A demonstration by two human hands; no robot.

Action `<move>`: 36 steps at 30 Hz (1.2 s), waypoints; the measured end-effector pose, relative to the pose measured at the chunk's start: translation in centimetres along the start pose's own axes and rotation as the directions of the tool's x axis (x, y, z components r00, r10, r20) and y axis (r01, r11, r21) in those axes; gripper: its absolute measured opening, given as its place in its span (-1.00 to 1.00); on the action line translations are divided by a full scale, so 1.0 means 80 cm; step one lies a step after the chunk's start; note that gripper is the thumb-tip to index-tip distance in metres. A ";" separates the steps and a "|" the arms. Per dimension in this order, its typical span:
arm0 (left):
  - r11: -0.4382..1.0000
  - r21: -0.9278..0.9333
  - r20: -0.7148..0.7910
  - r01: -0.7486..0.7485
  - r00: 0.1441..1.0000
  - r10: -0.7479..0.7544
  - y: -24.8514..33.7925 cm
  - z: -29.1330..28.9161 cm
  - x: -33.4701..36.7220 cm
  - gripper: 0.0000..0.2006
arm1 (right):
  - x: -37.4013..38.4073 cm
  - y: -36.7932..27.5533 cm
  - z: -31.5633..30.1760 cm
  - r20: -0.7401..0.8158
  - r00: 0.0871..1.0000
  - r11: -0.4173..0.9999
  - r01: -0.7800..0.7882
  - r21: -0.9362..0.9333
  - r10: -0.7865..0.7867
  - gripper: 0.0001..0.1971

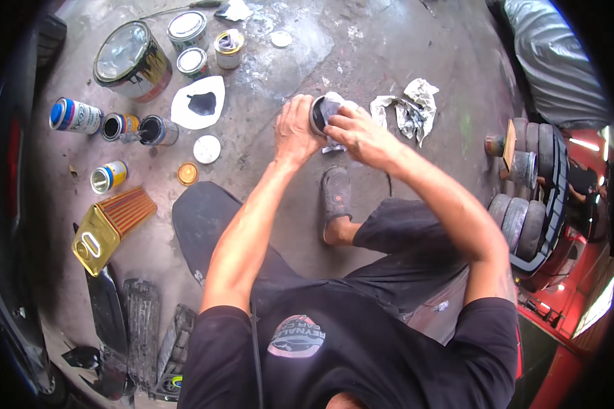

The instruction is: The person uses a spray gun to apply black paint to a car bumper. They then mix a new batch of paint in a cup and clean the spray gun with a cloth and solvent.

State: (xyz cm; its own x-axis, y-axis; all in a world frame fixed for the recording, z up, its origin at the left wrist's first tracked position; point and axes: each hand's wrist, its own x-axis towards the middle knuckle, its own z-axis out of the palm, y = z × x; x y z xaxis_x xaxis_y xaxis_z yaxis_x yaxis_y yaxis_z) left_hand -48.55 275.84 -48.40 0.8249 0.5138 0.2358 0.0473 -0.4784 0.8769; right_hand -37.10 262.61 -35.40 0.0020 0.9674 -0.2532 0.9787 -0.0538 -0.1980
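Note:
In front of me, above the floor, my left hand (296, 133) is closed round the side of a small paint can (316, 117). The can is tipped so its dark opening faces partly toward my right hand. A light wad of crumpled paper (332, 103) is pinched in my right hand (357, 135), pressed at the can's rim; whether it reaches inside is hard to see. More crumpled paper (416, 114) lies on the floor to the right. A white sheet with a dark patch (177, 109) is on the left, near a white lid (207, 149).
Left stand a large paint can (119, 58), smaller cans (187, 28), a blue-capped can (78, 116) and an open dark can (160, 131). An orange lid (187, 173) and gold rectangular tin (95, 238) are nearer. Stacked tyres (531, 228) stand right; my shoe (336, 191) is below my hands.

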 end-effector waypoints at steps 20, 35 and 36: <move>0.998 0.030 0.054 -0.047 0.998 0.046 0.020 -0.028 0.011 -0.19 | -0.023 -0.029 -0.012 -0.116 0.985 0.991 -0.128 0.025 0.130 -0.56; 0.991 -0.022 0.073 -0.130 0.989 0.132 0.025 -0.039 0.016 -0.18 | -0.032 0.011 -0.098 -0.187 0.571 0.259 -0.046 0.965 0.799 -0.71; 0.992 -0.046 0.083 -0.118 0.989 0.121 0.020 -0.046 0.021 -0.18 | -0.028 0.011 -0.103 -0.272 0.593 0.389 -0.077 0.918 0.758 -0.71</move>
State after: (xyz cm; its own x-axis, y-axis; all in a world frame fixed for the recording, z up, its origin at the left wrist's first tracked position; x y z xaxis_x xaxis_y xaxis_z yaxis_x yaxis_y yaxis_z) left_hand -49.11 278.56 -45.08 0.8685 0.3908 0.3048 -0.0763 -0.5022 0.8614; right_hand -34.55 262.39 -27.19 0.7990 0.5998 -0.0427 0.1925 -0.3224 -0.9268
